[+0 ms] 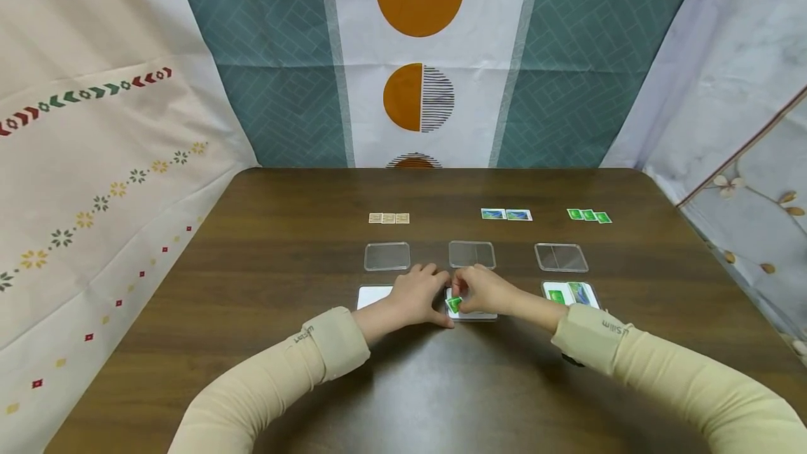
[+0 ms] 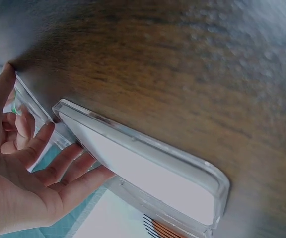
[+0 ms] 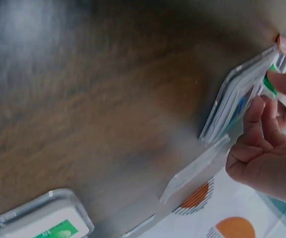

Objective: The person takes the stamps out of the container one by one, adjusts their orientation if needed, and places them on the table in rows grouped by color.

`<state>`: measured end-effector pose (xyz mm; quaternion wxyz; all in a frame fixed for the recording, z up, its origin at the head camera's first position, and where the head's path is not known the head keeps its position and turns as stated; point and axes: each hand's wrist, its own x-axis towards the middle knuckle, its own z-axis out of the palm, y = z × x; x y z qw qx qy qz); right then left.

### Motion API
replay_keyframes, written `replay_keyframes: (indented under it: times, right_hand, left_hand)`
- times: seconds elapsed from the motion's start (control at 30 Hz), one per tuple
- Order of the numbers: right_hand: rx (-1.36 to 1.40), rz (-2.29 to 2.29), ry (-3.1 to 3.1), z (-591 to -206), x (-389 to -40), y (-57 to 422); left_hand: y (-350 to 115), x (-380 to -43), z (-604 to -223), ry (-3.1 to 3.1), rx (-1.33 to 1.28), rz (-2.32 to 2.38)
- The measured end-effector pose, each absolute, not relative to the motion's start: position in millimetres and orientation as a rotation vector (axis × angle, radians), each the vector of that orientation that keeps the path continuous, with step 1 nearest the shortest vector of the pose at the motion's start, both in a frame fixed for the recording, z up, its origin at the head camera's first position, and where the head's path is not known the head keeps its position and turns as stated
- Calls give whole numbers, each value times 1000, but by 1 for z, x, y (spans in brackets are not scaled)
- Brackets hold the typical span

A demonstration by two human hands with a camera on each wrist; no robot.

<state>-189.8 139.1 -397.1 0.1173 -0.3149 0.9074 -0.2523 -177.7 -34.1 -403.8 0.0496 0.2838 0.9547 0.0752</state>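
My right hand (image 1: 485, 291) pinches a small green card (image 1: 454, 304) between thumb and fingers, low over the left part of the middle white clear-edged case (image 1: 482, 317). A bit of blue picture shows on that case in the right wrist view, partly behind the fingers. Along the case's left side rests my left hand (image 1: 419, 296), its thumb at the near corner and fingers stretched toward the far corner. Its other fingers lie by the edge of the left white case (image 2: 143, 166), whose top is plain white.
The right white case (image 1: 570, 293) bears a green card and a blue picture card. Behind stand three clear lids (image 1: 387, 256). Farther back lie three tan cards (image 1: 389, 218), two blue picture cards (image 1: 506, 214) and three green cards (image 1: 589, 216). Curtains border the wooden table (image 1: 302, 230).
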Motion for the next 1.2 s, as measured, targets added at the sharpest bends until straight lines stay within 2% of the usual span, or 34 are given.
replay_keyframes:
  times: [0.43, 0.93, 1.2]
  right_hand:
    - [-808, -914, 2640, -394, -183, 140]
    - [-817, -1019, 2525, -384, -189, 156]
    - [-922, -1128, 2505, -386, -208, 179]
  left_hand:
    - [-34, -177, -402, 2906, 873, 217]
    - [-36, -177, -403, 2892, 858, 220]
    - [-34, -178, -403, 2894, 857, 235]
